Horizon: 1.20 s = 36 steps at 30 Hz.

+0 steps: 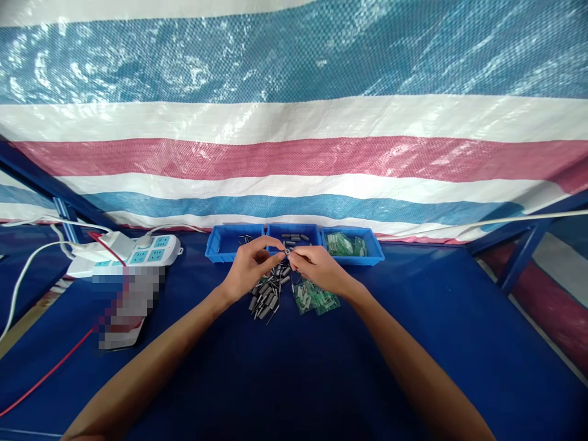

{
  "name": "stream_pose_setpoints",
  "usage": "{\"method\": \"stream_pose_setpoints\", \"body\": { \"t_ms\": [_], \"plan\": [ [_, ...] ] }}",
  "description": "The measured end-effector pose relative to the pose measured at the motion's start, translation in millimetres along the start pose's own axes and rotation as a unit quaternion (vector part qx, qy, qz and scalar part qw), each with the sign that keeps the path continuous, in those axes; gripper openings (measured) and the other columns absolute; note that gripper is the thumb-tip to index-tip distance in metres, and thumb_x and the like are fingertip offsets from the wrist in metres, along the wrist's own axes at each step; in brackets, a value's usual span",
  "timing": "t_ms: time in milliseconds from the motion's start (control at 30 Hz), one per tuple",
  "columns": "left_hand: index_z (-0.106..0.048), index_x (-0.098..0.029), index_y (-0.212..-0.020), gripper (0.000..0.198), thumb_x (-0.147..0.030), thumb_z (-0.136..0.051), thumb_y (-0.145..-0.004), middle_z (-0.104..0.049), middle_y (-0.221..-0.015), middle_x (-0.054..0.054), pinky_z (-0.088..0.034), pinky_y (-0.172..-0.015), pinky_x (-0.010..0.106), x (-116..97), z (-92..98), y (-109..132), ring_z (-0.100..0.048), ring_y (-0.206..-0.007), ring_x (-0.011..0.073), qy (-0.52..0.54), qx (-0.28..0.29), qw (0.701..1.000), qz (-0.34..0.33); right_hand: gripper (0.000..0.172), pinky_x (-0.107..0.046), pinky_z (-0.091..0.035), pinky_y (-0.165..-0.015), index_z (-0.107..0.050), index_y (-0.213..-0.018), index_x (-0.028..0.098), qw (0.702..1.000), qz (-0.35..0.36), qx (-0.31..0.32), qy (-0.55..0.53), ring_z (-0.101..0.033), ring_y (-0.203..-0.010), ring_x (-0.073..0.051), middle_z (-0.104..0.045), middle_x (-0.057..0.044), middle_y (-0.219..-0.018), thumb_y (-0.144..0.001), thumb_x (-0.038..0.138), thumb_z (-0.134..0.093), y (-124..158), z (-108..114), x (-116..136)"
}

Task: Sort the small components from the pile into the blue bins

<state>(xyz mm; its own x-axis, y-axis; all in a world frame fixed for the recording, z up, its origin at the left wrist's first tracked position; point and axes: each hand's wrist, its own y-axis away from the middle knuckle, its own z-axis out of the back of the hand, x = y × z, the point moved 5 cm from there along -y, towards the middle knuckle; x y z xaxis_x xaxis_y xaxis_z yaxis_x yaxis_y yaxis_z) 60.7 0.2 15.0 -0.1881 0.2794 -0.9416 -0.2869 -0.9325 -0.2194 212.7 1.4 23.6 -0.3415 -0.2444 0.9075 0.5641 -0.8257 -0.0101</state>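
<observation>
My left hand (250, 266) and my right hand (318, 267) meet fingertip to fingertip over a blue table (413, 343), both pinched on one small grey component (287, 252). Directly beneath them lies a heap of dark grey cylindrical parts with thin leads (266, 298). A pile of small green circuit boards (316, 299) rests just under my right wrist. Behind the hands stand three blue trays in a row: the left tray (225, 244) with a few parts, the middle tray (296, 233) with grey parts, the right tray (367, 245) with green boards.
A white power strip (138, 250) with white cables and a red wire (46, 373) sits at the left, next to a blurred object (126, 306). A striped blue, white and red tarpaulin (294, 135) hangs behind the table. A blue frame leg (519, 263) stands at right.
</observation>
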Motion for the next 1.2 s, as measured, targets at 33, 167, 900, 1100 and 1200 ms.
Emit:
{"method": "stream_pose_setpoints", "body": {
  "t_ms": [33, 167, 900, 1100, 1200],
  "plan": [
    [-0.063, -0.016, -0.101, 0.025, -0.036, -0.064, -0.084, -0.058, -0.061, -0.001, -0.036, -0.042, 0.019, 2.3, -1.9, 0.8, -0.048, -0.044, 0.0076, 0.014, 0.008, 1.0, 0.015, 0.035, -0.023, -0.03, -0.05, -0.049, -0.069, 0.016, 1.0, -0.003, 0.01, -0.01, -0.041, -0.047, -0.009, -0.042, 0.004, -0.052, -0.096, 0.036, -0.039, 0.4, -1.5, 0.2],
    [-0.063, -0.015, -0.096, 0.026, -0.037, -0.065, -0.083, -0.056, -0.058, -0.002, -0.037, -0.042, 0.018, 6.2, -1.4, 0.1, -0.049, -0.044, 0.0078, 0.041, -0.016, 0.999, 0.023, 0.033, -0.023, -0.031, -0.049, -0.053, -0.074, 0.016, 1.0, -0.004, 0.003, -0.001, -0.042, -0.046, -0.009, -0.042, 0.004, -0.052, -0.096, 0.035, -0.037, 1.2, -0.4, -0.8],
    [-0.066, -0.014, -0.09, 0.024, -0.034, -0.071, -0.078, -0.061, -0.077, 0.001, -0.032, -0.04, 0.017, -3.1, 1.0, -2.7, -0.037, -0.045, 0.0022, -0.005, 0.013, 1.0, 0.003, 0.039, -0.024, -0.027, -0.052, -0.049, -0.073, 0.016, 0.999, 0.014, -0.039, 0.028, -0.036, -0.05, -0.009, -0.038, 0.004, -0.056, -0.099, 0.04, -0.033, 3.1, 3.6, 3.1],
    [-0.066, -0.015, -0.093, 0.021, -0.031, -0.069, -0.08, -0.063, -0.097, 0.006, -0.037, -0.041, 0.018, -5.9, 1.8, 0.0, -0.045, -0.046, 0.0023, 0.019, -0.015, 0.999, -0.044, 0.041, -0.025, -0.026, -0.053, -0.044, -0.064, 0.016, 0.996, 0.036, -0.044, 0.062, -0.037, -0.052, -0.009, -0.04, 0.003, -0.056, -0.098, 0.038, -0.037, 2.4, 0.9, 8.3],
    [-0.064, -0.015, -0.097, 0.023, -0.033, -0.066, -0.082, -0.063, -0.098, 0.007, -0.04, -0.041, 0.019, -1.0, 2.4, -1.0, -0.05, -0.046, 0.0035, 0.053, -0.015, 0.998, -0.017, 0.042, -0.025, -0.026, -0.053, -0.045, -0.061, 0.016, 0.995, 0.043, -0.037, 0.087, -0.039, -0.052, -0.009, -0.042, 0.003, -0.054, -0.097, 0.036, -0.039, 0.7, 0.4, 8.4]
  ]
}}
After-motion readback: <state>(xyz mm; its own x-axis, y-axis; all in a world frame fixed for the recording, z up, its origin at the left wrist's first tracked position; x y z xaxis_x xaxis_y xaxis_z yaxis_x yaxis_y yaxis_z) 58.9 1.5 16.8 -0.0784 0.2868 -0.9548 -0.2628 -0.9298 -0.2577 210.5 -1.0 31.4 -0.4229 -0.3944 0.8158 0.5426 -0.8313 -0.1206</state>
